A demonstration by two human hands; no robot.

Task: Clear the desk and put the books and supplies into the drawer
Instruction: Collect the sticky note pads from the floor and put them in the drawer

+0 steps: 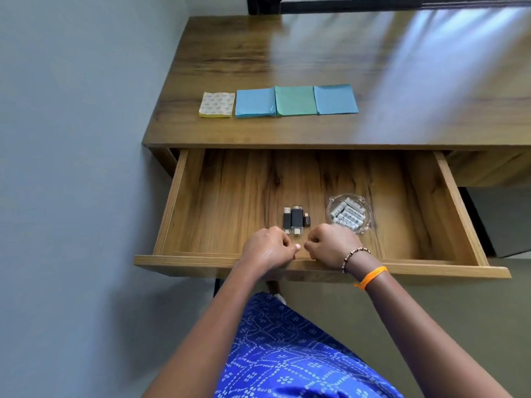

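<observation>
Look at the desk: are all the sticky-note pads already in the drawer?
No, four sticky-note pads lie on the desktop, outside the open drawer.

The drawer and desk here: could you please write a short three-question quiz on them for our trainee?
1. True or false: the drawer is open.
2. How many paper pads lie in the row on the desk?
3. The batteries sit in: A) a glass dish in the drawer, B) a box on the desk, C) the left hand.

Key
1. True: it is pulled out, with three USB sticks inside.
2. Four: one yellow, two blue, one green.
3. A. Both the left hand and the right hand are curled near the drawer's front edge; whether they hold anything cannot be told.
</observation>
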